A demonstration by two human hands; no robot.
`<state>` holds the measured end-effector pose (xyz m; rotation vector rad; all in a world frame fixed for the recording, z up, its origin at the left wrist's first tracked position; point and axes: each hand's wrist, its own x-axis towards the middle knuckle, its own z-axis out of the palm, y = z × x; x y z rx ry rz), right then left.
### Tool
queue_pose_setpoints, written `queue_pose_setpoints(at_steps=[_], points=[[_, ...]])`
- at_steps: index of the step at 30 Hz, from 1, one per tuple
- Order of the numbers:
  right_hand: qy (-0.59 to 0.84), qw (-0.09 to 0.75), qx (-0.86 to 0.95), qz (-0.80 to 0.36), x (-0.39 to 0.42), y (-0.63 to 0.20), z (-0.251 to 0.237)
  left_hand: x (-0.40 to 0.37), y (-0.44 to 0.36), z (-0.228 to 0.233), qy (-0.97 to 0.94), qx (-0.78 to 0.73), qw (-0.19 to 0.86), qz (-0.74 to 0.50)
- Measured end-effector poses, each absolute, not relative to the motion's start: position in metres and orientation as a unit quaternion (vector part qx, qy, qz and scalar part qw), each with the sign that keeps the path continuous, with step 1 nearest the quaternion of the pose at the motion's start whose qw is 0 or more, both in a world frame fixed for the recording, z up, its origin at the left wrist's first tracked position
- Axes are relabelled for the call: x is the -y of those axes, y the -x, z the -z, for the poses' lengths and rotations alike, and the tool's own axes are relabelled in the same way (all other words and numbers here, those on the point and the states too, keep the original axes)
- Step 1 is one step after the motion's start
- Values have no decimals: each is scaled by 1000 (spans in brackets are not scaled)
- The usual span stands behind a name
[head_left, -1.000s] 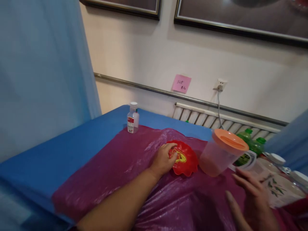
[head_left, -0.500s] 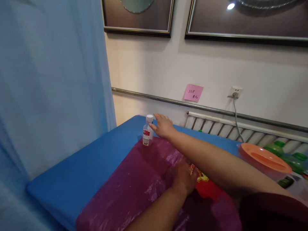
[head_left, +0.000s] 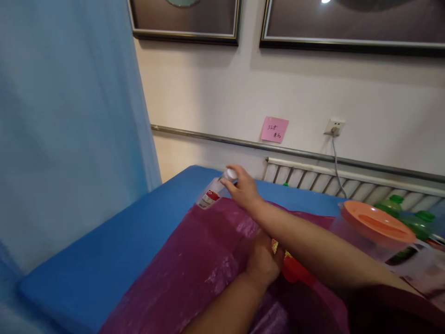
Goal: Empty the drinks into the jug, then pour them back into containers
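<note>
A pink sticky note (head_left: 274, 129) on the wall above and beyond the right hand (head_left: 243, 188) carries two short lines of handwriting, too small to read. The one small clear bottle (head_left: 212, 191) has a red and white label whose print is blurred; its white cap sits against the right hand's fingertips. That hand reaches across the body, fingers curled around the bottle's cap end, and the bottle leans over, tilted toward the hand with its base at the far edge of the purple plastic sheet (head_left: 194, 269).

The left hand (head_left: 262, 262) lies nearer the body, under the crossing right forearm, its fingers bent down onto one red dish (head_left: 295, 271) with a yellow printed motif. How tightly it grips the dish cannot be told, since the forearm covers most of it.

To the right of both hands stands one translucent plastic jug (head_left: 361, 234) with a flat orange lid (head_left: 377, 223), round and smooth. Behind it are two green bottle tops (head_left: 396, 200).

The purple sheet is thin, glossy and wrinkled, spread over a matte blue cover (head_left: 104, 246). Left of the hands hangs a pale blue curtain (head_left: 62, 116) of soft fabric. Beyond the right hand a metal rail (head_left: 208, 138) runs along the wall, with one white socket (head_left: 334, 126) and its cable to the right, and two dark-framed pictures (head_left: 184, 18) above.
</note>
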<state>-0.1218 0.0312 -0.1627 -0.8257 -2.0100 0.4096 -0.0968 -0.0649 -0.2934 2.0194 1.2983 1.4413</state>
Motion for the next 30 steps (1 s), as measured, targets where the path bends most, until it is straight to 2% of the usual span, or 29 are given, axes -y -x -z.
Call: queue_pose_setpoints(at_steps=[2, 4, 9, 13, 18, 22, 30], points=[[283, 566, 734, -248, -4, 78, 168, 67, 97, 288, -684, -450, 187, -542], [252, 642, 661, -295, 26, 31, 178, 70, 96, 282, -677, -449, 194, -549], [320, 733, 554, -230, 78, -65, 218, 82, 93, 264, -731, -413, 115, -531], [363, 735, 537, -197, 81, -101, 250, 89, 87, 256, -762, -382, -15, -523], [393, 693, 562, -222, 78, -111, 267, 88, 80, 252, -769, -400, -180, -465], [383, 671, 591, -234, 79, -111, 268, 77, 83, 249, -787, -408, -226, -404], [404, 609, 650, -209, 70, -122, 263, 65, 97, 252, -776, -435, -249, -383]])
